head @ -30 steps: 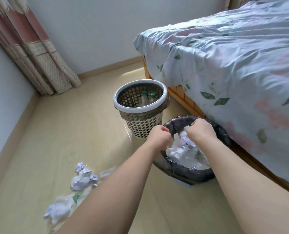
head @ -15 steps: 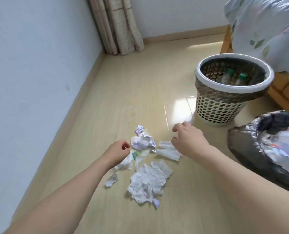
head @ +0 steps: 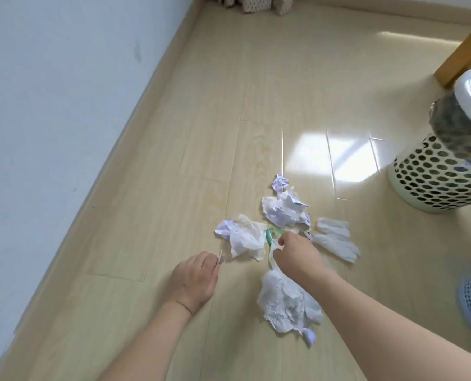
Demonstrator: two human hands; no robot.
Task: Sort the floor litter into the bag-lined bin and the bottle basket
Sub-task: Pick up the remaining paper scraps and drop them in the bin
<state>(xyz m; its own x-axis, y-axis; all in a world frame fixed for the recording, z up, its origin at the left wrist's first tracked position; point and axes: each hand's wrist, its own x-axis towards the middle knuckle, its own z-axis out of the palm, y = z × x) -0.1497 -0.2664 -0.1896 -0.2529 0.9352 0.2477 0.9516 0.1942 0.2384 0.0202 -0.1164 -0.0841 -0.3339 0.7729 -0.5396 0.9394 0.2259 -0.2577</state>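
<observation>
While crumpled paper litter (head: 281, 213) lies scattered on the wooden floor (head: 173, 160), the right hand (head: 297, 253) pinches a white scrap with a green strip (head: 271, 237), and the left hand (head: 194, 279), fingers curled, nips a small fragment (head: 221, 258). At right stands the perforated bottle basket (head: 437, 174).

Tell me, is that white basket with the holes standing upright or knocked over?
Upright. The basket stands on its base on the floor, white rim uppermost. Only part of it shows at the picture's right edge.
</observation>
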